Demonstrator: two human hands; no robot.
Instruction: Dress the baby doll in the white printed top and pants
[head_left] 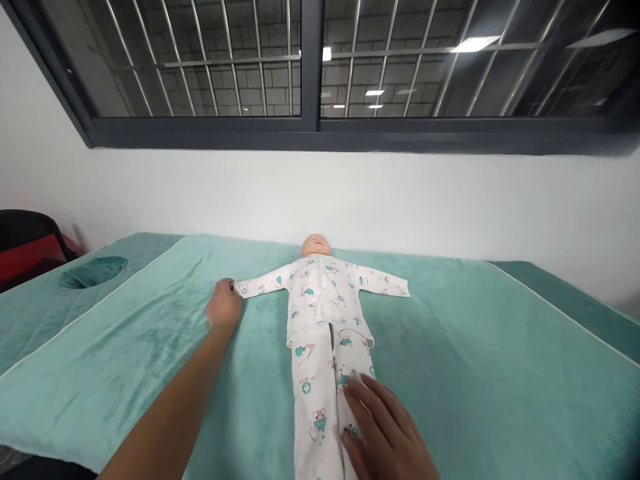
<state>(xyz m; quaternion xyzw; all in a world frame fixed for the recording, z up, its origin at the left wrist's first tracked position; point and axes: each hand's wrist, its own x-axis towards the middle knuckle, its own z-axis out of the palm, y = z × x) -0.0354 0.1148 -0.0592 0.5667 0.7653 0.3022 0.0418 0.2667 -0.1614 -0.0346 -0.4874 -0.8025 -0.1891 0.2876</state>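
Observation:
A baby doll point(316, 245) lies face up on a green bed, its head towards the wall. It wears a white printed long-sleeved top point(320, 293), sleeves spread to both sides, and matching trousers point(313, 400) with legs straight towards me. My left hand point(224, 305) pinches the cuff of the sleeve on the left. Over the trouser leg on the right hovers or rests my right hand point(385, 427), fingers loosely bent and apart with nothing visible in them. Whether it touches the cloth I cannot tell. The doll's own hands are hidden.
The bed point(475, 347) has a plush green cover with white piping and a round face hole point(95, 272) at the left. Behind it rises a white wall point(225, 193) below a barred window point(310, 133). A red and black object point(30, 247) stands at the far left.

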